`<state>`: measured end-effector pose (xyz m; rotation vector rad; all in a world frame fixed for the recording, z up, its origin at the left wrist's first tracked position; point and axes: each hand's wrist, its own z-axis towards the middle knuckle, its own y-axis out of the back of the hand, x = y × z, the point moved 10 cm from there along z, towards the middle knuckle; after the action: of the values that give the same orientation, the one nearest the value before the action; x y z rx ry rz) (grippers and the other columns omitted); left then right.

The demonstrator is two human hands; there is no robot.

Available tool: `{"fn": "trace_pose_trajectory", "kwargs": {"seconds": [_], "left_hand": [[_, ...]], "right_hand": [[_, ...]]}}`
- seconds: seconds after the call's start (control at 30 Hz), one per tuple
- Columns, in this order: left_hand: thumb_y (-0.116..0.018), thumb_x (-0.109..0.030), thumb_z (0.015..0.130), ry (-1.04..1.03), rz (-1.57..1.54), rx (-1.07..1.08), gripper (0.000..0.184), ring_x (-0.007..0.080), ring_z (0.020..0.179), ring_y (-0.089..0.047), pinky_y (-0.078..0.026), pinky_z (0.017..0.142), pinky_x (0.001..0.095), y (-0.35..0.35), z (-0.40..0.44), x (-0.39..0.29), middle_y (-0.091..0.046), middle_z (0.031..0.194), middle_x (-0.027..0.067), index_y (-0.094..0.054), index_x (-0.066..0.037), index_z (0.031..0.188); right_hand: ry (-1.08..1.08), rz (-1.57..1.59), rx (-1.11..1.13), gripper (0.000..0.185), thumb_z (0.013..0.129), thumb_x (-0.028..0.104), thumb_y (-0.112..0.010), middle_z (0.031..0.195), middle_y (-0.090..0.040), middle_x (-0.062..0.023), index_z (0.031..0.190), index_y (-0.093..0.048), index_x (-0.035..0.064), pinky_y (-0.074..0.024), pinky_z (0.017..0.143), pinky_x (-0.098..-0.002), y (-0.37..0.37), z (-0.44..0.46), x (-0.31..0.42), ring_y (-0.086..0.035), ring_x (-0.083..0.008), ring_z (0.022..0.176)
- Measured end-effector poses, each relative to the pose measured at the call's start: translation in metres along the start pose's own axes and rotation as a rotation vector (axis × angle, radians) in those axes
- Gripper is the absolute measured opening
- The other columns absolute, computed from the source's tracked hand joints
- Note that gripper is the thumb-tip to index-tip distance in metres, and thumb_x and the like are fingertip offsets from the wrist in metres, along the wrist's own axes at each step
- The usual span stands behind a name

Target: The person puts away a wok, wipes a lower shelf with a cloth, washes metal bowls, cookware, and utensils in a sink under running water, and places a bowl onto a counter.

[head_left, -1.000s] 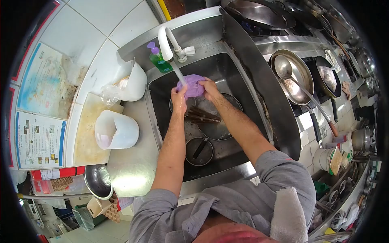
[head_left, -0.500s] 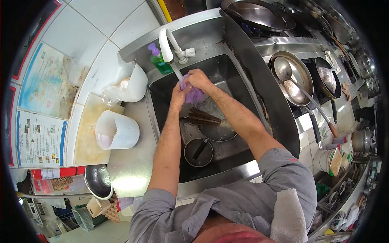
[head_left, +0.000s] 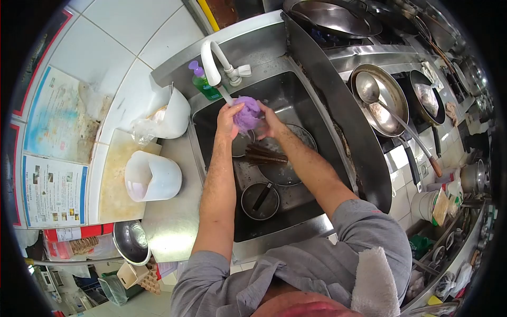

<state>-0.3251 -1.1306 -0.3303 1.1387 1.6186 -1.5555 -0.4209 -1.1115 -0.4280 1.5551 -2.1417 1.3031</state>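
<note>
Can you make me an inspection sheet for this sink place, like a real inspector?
Surface: dark sink in a metal surround.
Job's things: purple cloth; water streaming toward it from the white tap.
Clutter: brown stick bundle and black-handled pan in the sink; green soap bottle near the tap.
Hands: left hand holds the cloth; right hand is beside it, grip unclear.
Cables: nothing seen.
Surroundings: tiled wall to the left; wide pan with a ladle to the right.
</note>
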Motion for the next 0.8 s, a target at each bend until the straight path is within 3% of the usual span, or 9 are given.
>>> {"fn": "trace_pose_trajectory", "kwargs": {"seconds": [0.1,0.17,0.23,0.3,0.43,0.5,0.6,0.7,0.8], "left_hand": [[-0.058,-0.017,0.078,-0.024,-0.08,0.096,0.028,0.0183,0.09,-0.058,-0.042,0.083,0.0364,0.013,0.006,0.006,-0.062,0.092,0.0076,-0.057,-0.002,0.102],[-0.057,-0.037,0.079,0.162,-0.061,-0.329,0.042,0.0176,0.097,-0.054,-0.037,0.088,0.0369,0.059,-0.01,0.027,-0.059,0.1,0.007,-0.054,-0.006,0.107],[-0.047,-0.062,0.078,0.432,-0.119,-0.505,0.066,0.0213,0.109,-0.048,-0.033,0.094,0.0399,0.055,-0.042,0.069,-0.049,0.121,0.0048,-0.045,-0.013,0.121],[-0.04,-0.063,0.081,-0.01,-0.437,-0.017,0.065,0.0231,0.11,-0.048,-0.038,0.093,0.0397,0.031,-0.006,0.086,-0.05,0.12,0.006,-0.045,-0.013,0.122],[-0.039,-0.051,0.089,0.067,-0.679,-0.176,0.05,0.0246,0.101,-0.054,-0.044,0.087,0.0404,0.036,-0.015,0.086,-0.056,0.109,0.0074,-0.051,-0.01,0.114],[-0.053,-0.038,0.087,-0.018,-0.579,-0.336,0.036,0.0226,0.087,-0.059,-0.048,0.079,0.0381,0.071,0.009,0.093,-0.059,0.1,0.006,-0.054,-0.007,0.105],[-0.068,-0.017,0.076,-0.34,0.245,-0.546,0.02,0.0164,0.064,-0.054,-0.046,0.06,0.0347,0.054,-0.011,0.024,-0.059,0.08,0.0039,-0.056,-0.007,0.088],[-0.073,-0.02,0.071,-0.371,0.918,-0.235,0.022,0.014,0.062,-0.051,-0.043,0.058,0.0299,-0.014,-0.013,0.027,-0.056,0.069,0.0038,-0.059,-0.005,0.08],[-0.076,-0.028,0.066,-0.458,1.089,-0.342,0.029,0.0162,0.07,-0.054,-0.044,0.064,0.0289,-0.018,-0.031,0.008,-0.058,0.078,0.0058,-0.061,-0.006,0.076]], "right_hand": [[-0.055,0.432,0.209,0.053,0.08,0.044,-0.055,0.128,-0.042,-0.0148,0.123,-0.044,0.0135,-0.0277,0.094,-0.0599,-0.025,0.013,-0.01,-0.039,-0.0341,0.119],[0.385,0.397,0.25,0.036,0.084,0.031,-0.054,0.116,-0.052,-0.0122,0.113,-0.049,0.01,-0.0424,0.086,-0.0487,-0.022,0.026,0.027,-0.051,-0.0293,0.105],[0.383,0.406,0.082,0.028,0.083,0.02,-0.056,0.101,-0.057,-0.0105,0.107,-0.049,0.0064,-0.0491,0.076,-0.0389,-0.034,0.021,0.023,-0.058,-0.0235,0.09],[0.456,0.114,-0.197,0.027,0.076,0.008,-0.063,0.089,-0.057,-0.0086,0.098,-0.048,0.0073,-0.0486,0.065,-0.0356,-0.046,-0.016,0.019,-0.057,-0.0215,0.078],[0.243,0.182,0.126,0.033,0.08,0.013,-0.06,0.1,-0.055,-0.0095,0.108,-0.046,0.0048,-0.0486,0.073,-0.038,-0.049,-0.007,-0.001,-0.055,-0.0201,0.092],[0.354,0.106,0.051,0.034,0.082,0.022,-0.059,0.105,-0.053,-0.0095,0.108,-0.046,0.0051,-0.0464,0.077,-0.0394,-0.026,-0.016,0.014,-0.053,-0.0212,0.096],[-0.008,0.285,-0.128,0.044,0.083,0.046,-0.051,0.105,-0.056,-0.0092,0.103,-0.051,0.0074,-0.0414,0.087,-0.045,0.011,0.0,-0.021,-0.055,-0.0265,0.093],[-0.052,0.47,0.412,0.043,0.083,0.045,-0.051,0.101,-0.057,-0.0099,0.102,-0.052,0.007,-0.0426,0.085,-0.0451,-0.023,0.025,-0.03,-0.057,-0.0272,0.092],[0.071,0.53,0.307,0.032,0.086,0.033,-0.048,0.096,-0.058,-0.0117,0.099,-0.054,0.0044,-0.0459,0.081,-0.0418,-0.019,0.031,-0.025,-0.058,-0.026,0.089]]}}
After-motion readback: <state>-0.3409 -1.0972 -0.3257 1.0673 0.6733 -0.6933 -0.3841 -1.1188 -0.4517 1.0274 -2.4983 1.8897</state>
